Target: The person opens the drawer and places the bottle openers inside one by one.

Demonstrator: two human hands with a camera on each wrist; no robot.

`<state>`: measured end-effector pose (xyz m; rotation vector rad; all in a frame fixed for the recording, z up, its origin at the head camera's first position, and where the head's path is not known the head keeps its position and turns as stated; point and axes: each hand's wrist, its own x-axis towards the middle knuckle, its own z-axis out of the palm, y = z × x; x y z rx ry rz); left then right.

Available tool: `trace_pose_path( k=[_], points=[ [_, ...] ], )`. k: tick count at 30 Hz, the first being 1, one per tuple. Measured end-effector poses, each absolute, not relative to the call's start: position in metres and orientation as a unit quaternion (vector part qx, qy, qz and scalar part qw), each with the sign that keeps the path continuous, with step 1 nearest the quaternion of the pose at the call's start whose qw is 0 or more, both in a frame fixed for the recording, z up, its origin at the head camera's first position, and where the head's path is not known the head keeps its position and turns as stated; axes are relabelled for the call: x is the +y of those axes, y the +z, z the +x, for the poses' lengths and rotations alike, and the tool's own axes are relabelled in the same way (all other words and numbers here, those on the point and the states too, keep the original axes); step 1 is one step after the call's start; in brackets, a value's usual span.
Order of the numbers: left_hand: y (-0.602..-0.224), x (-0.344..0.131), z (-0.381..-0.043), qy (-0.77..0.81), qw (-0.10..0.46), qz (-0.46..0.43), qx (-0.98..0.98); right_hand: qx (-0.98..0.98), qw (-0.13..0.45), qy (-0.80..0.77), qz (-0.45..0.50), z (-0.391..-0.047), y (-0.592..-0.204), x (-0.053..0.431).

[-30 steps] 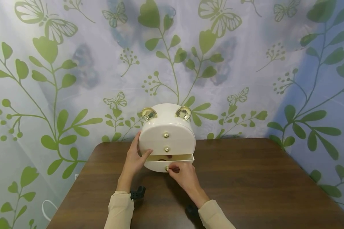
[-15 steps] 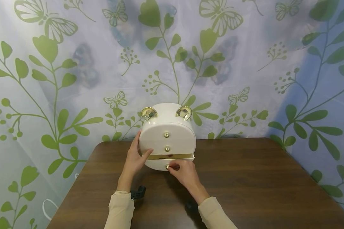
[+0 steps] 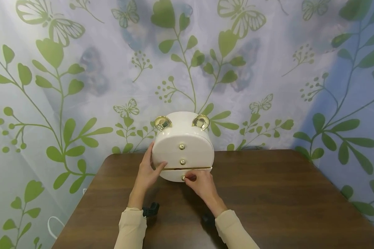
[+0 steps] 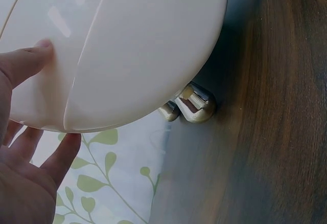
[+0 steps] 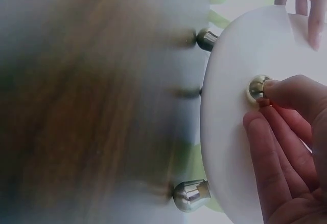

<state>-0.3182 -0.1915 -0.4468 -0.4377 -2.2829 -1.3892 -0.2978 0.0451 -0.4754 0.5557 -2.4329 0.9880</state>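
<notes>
A white, rounded jewelry box (image 3: 168, 148) with two gold ears (image 3: 163, 122) stands on the table. Its bottom drawer (image 3: 169, 175) shows a thin dark gap along the top edge. My left hand (image 3: 145, 175) grips the box's left side, the thumb on the front above that drawer and the fingers around the side, as the left wrist view shows. With thumb and fingertips my right hand (image 3: 202, 185) pinches the bottom drawer's gold knob (image 5: 258, 88). Two more gold knobs (image 3: 182, 147) sit above it on the upper front. The drawer's contents are hidden.
The brown wooden table (image 3: 283, 200) extends to both sides of the box. Behind it hangs a pale cloth (image 3: 112, 69) printed with green leaves and butterflies. Round gold feet (image 5: 191, 196) hold the box off the tabletop. A white cable loop (image 3: 51, 226) hangs at the left.
The bottom drawer has slid inward, its wide opening narrowing to a slit. My right hand has moved toward the box with the knob, while my left hand keeps its hold.
</notes>
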Motion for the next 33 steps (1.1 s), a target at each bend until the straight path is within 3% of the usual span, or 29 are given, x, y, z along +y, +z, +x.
trace_pose_path(
  k=[23,33],
  points=[
    [-0.446,-0.192,-0.315,-0.497,0.203,-0.166,-0.827,-0.889,0.211,0.362,0.186,-0.299,-0.476,0.045],
    [-0.415,-0.210,-0.302,-0.466,0.191,-0.162,-0.849,-0.863,0.230,0.411,0.183,-0.297,-0.455,0.048]
  ],
)
